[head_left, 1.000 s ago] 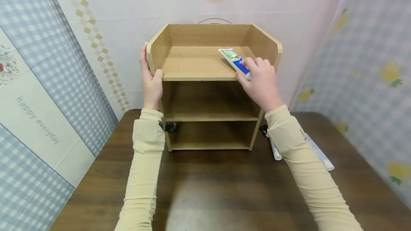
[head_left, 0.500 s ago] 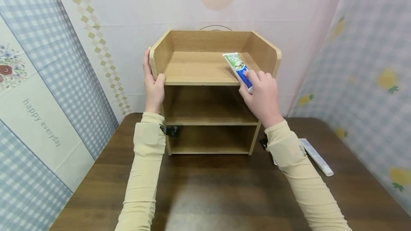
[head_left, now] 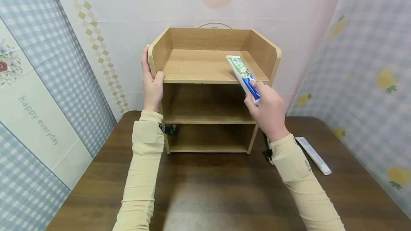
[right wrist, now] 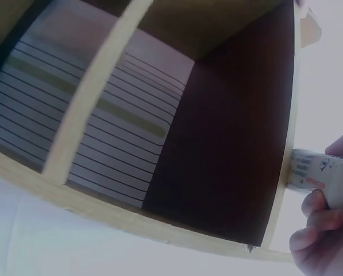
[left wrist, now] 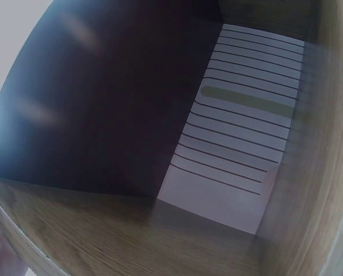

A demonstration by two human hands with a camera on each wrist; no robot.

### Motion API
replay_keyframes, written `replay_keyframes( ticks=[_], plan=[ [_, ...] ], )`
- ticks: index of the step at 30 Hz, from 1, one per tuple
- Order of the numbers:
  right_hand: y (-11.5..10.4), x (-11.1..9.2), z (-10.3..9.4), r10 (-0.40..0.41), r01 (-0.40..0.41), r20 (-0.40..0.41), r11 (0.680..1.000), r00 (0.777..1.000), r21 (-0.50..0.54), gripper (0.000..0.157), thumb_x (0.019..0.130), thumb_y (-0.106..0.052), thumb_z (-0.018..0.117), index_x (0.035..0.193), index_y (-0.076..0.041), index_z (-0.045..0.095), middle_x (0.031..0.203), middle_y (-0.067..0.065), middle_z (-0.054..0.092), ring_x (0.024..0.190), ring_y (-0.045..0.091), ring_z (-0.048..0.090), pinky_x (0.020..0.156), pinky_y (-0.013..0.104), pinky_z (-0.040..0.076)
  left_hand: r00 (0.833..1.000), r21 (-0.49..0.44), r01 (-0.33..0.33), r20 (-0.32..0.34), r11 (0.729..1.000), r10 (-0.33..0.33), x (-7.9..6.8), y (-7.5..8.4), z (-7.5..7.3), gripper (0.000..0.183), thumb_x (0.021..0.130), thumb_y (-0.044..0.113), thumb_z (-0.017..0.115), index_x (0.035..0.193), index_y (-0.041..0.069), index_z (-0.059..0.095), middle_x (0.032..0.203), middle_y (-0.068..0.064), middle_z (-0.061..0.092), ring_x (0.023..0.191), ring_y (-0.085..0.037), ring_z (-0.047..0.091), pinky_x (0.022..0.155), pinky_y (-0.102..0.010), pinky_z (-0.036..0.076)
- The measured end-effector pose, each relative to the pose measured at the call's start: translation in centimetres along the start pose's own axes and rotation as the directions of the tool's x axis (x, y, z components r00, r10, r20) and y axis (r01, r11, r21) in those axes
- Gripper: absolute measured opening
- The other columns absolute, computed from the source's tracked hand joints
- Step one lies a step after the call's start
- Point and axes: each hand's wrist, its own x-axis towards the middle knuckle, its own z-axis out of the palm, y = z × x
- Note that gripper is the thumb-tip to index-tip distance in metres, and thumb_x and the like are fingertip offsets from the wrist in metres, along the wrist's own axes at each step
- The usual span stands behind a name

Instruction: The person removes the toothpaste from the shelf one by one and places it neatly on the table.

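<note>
A wooden shelf unit (head_left: 205,39) with an open-fronted top tray and lower compartments stands on the table. My left hand (head_left: 151,90) grips its left side panel, thumb in front and fingers along the outer side. My right hand (head_left: 269,109) pinches the lower end of a toothpaste tube (head_left: 241,71), green, blue and white, between thumb and fingers. The tube slants over the front right edge of the top tray, its flat end toward the back. In the right wrist view the tube (right wrist: 316,171) appears against the shelf's edge; whether it touches is unclear.
On the table (head_left: 199,188), a second white tube (head_left: 314,155) lies right of the shelf. Another white item is mostly hidden behind the right wrist. Patterned cloth (head_left: 346,81) hangs close on the right, more on the left and behind. Striped white cloth shows through the compartments in both wrist views.
My right hand has drawn the toothpaste tube toward me and slightly right, from over the top tray to its front edge. The left hand keeps its grip on the side panel.
</note>
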Motion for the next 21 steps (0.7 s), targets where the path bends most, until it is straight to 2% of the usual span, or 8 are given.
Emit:
replay_keyframes(
  ticks=[7, 13, 17, 21],
  plan=[
    [0.1, -3.6, -1.3, -0.029, 0.035, -0.071, 0.997, 0.997, 0.075, 0.031, 0.084, -0.015, 0.063, 0.112, -0.002, 0.069, 0.093, 0.018, 0.070, 0.077, 0.034, 0.062, 0.069, 0.047, 0.050, 0.999, 0.029, 0.042, 0.009, 0.999, -0.042, -0.1, 0.0, 0.0, 0.078, 0.081, -0.009, 0.036, 0.153, 0.019, 0.025, 0.157, 0.006, 0.031, 0.122, -0.011, 0.041, 0.098, -0.030, 0.035],
    [0.5, -6.9, -2.0, -0.087, 0.099, -0.119, 0.990, 0.989, 0.098, 0.032, 0.084, -0.016, 0.061, 0.112, -0.001, 0.069, 0.076, 0.018, 0.062, 0.067, 0.030, 0.054, 0.059, 0.041, 0.046, 0.999, 0.029, 0.045, 0.014, 0.999, -0.046, -0.3, -0.1, 0.0, 0.078, 0.081, -0.009, 0.036, 0.153, 0.019, 0.025, 0.158, 0.005, 0.030, 0.122, -0.012, 0.040, 0.099, -0.030, 0.034],
    [0.6, -7.0, -1.7, -0.121, 0.135, -0.142, 0.986, 0.982, 0.097, 0.032, 0.085, -0.016, 0.061, 0.111, -0.001, 0.069, 0.074, 0.018, 0.060, 0.064, 0.029, 0.051, 0.058, 0.040, 0.044, 0.999, 0.021, 0.044, 0.009, 0.999, -0.044, -0.1, 0.0, -0.2, 0.078, 0.081, -0.009, 0.036, 0.153, 0.019, 0.025, 0.158, 0.006, 0.029, 0.124, -0.010, 0.040, 0.101, -0.030, 0.034],
    [0.7, -6.6, -2.0, -0.124, 0.134, -0.111, 0.987, 0.986, 0.092, 0.031, 0.085, -0.016, 0.062, 0.111, -0.001, 0.069, 0.078, 0.018, 0.064, 0.066, 0.028, 0.052, 0.059, 0.043, 0.047, 0.999, 0.002, 0.047, 0.004, 0.999, -0.047, 0.1, 0.0, -0.4, 0.079, 0.081, -0.009, 0.036, 0.153, 0.019, 0.024, 0.157, 0.006, 0.031, 0.123, -0.010, 0.040, 0.100, -0.029, 0.034]
  ],
)
